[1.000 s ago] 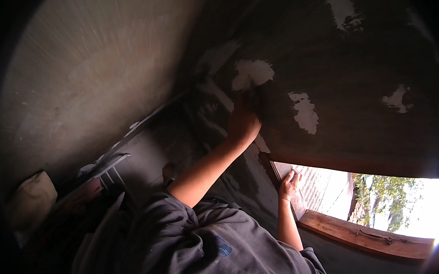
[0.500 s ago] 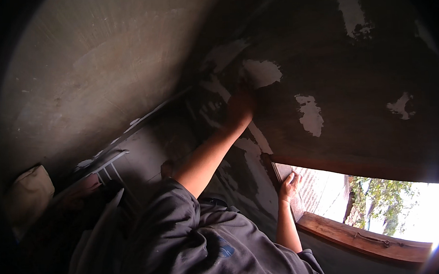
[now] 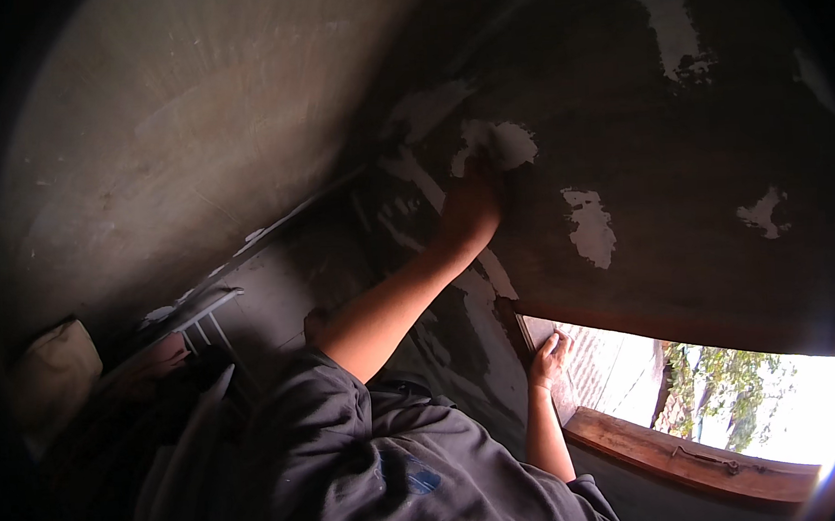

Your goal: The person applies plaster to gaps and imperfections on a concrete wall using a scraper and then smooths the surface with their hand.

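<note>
My left hand reaches up to the dark wall, at the lower edge of a pale, ragged patch. Deep shadow swallows its fingers, so whether they hold anything does not show. Lower on the right, my right hand grips the upright side of the wooden window frame, its fingers bent at the edge. Both forearms are bare below dark grey sleeves.
Bright daylight comes through the window opening, above a wooden sill with a metal hook. More pale patches mark the wall. At left are a white metal rack and a beige cushion-like object.
My left hand has shifted a little to the right across the pale patch, uncovering the patch's left part. My right hand stays on the window frame.
</note>
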A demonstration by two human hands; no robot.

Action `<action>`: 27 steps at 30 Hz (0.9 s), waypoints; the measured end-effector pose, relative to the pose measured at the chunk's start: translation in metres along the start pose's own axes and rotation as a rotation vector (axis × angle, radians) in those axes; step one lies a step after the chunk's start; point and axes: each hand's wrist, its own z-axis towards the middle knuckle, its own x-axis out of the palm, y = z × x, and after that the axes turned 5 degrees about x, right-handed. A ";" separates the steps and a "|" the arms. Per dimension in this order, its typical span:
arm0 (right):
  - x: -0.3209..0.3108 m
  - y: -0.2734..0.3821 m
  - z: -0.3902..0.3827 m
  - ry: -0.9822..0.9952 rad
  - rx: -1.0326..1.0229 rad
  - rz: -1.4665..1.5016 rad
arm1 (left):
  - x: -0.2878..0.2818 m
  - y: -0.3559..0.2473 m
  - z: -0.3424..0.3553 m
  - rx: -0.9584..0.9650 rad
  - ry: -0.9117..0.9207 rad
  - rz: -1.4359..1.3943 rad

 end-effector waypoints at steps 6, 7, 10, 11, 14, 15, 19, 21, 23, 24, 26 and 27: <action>0.002 -0.002 0.004 -0.001 0.013 -0.013 | 0.016 0.035 0.001 0.251 -0.431 -0.050; 0.003 -0.003 0.001 0.009 0.032 -0.012 | 0.000 0.015 -0.005 0.122 -0.289 -0.096; -0.001 0.002 -0.001 0.030 0.059 -0.008 | -0.013 -0.005 -0.007 -0.007 -0.088 0.085; -0.001 0.003 0.000 0.023 0.047 -0.022 | 0.003 0.012 -0.002 -0.017 -0.160 -0.001; -0.004 -0.001 -0.002 0.009 0.026 -0.014 | 0.016 0.045 0.010 -0.013 -0.125 -0.106; 0.000 -0.001 0.001 0.005 0.019 0.005 | 0.011 0.035 0.007 0.034 -0.256 -0.076; 0.001 -0.001 0.000 -0.009 0.004 -0.050 | -0.014 -0.004 -0.012 -0.166 -0.233 -0.223; 0.000 0.000 0.000 0.017 0.003 -0.026 | -0.024 0.001 -0.005 -0.327 0.009 -0.272; -0.003 0.001 0.000 0.018 0.011 -0.010 | -0.022 0.011 -0.009 -0.169 -0.045 -0.272; -0.002 0.002 -0.002 0.010 0.022 -0.002 | -0.023 0.014 -0.009 -0.091 -0.073 -0.266; 0.000 0.002 -0.001 0.009 0.033 -0.003 | -0.016 -0.001 -0.018 0.033 -0.142 0.054; -0.001 0.001 0.001 0.014 0.036 -0.014 | -0.013 -0.007 -0.023 0.098 -0.173 0.213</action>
